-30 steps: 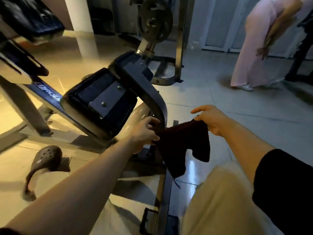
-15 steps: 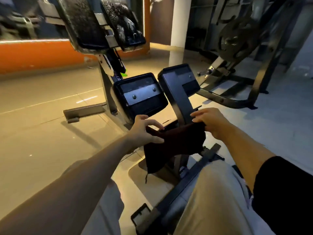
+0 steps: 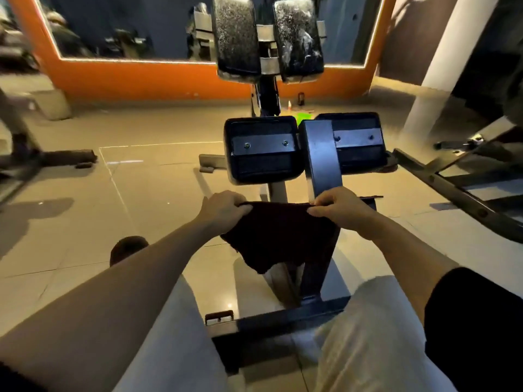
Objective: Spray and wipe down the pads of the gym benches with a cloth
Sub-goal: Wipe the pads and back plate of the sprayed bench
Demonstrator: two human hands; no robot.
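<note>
Two hands stretch dark cloth (image 3: 278, 233): left hand (image 3: 223, 209), right hand (image 3: 338, 207) each pinch top corner. Fold flat before wiping sprayed far pads (image 3: 267, 38).

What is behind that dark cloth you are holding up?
Behind the cloth runs the machine's dark post, visible above and below it. The covered stretch of post stays hidden.

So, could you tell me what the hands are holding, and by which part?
Both hold the dark cloth by its top edge: left hand at the left corner, right hand at the right.
</note>
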